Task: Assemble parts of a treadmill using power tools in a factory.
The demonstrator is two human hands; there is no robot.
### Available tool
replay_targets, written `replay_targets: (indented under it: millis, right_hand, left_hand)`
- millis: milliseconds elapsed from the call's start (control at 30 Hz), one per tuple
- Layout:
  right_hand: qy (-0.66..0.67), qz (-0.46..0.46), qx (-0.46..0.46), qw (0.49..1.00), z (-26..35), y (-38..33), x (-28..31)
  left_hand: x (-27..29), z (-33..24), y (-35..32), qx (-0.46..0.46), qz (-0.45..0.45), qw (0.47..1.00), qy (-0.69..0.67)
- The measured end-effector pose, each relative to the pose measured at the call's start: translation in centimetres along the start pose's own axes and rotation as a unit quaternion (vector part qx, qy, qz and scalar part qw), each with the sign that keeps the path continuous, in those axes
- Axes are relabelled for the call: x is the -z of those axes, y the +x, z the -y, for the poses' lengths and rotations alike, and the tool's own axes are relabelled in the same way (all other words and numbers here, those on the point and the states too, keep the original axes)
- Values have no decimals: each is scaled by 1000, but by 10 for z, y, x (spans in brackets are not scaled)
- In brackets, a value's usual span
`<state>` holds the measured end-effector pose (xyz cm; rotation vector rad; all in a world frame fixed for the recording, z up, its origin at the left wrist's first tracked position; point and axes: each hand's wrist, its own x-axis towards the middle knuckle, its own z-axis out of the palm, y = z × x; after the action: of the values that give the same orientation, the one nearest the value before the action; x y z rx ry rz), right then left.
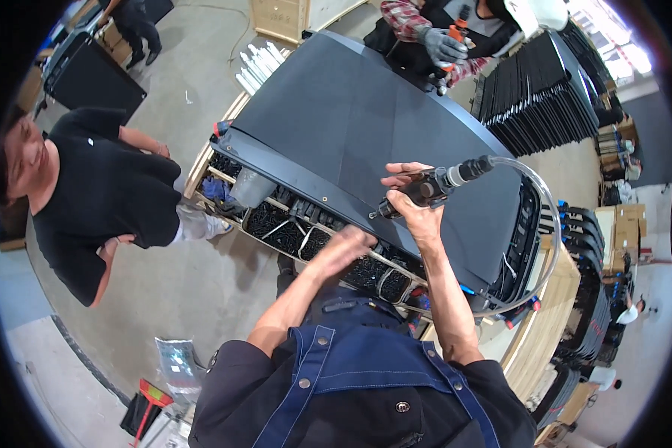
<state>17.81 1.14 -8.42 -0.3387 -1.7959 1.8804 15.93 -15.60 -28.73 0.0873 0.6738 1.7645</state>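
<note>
My right hand (420, 209) is wrapped round a black air screwdriver (433, 187); its bit points left, over the near edge of a large dark grey panel (313, 112). A clear hose (549, 201) curves from the tool's far end down along the panel's right side. Over the bins below that near edge, my left hand (345, 252) is smeared by motion, so I cannot see what its fingers hold. The bins hold many small black parts (272, 228), probably screws or clips. Brass-coloured fasteners (325, 199) sit along the panel's edge.
Across the panel, a co-worker's gloved hand (444, 46) grips an orange and black power tool (455, 33). Another person (104, 187) stands at the left. Stacked black panels (537, 82) stand at the far right. A red broom (153, 399) and dustpan lie lower left.
</note>
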Motion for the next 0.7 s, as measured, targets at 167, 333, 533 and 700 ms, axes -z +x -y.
replay_targets:
  millis: [167,333,533,700]
  right_hand:
    - [-17,-2,-4,1000,-3,5,2]
    - [-47,37,14,998,-10,1,17]
    - [-45,44,7,998,-2,7,9]
    - [-47,26,-22,998,24,18,6]
  left_hand:
    - [-28,50,36,-8,24,975,-219]
    - [-58,109,53,-63,199,931,-299]
    - [-62,151,84,-102,122,910,-384]
    - [-64,143,99,-83,129,965,-213]
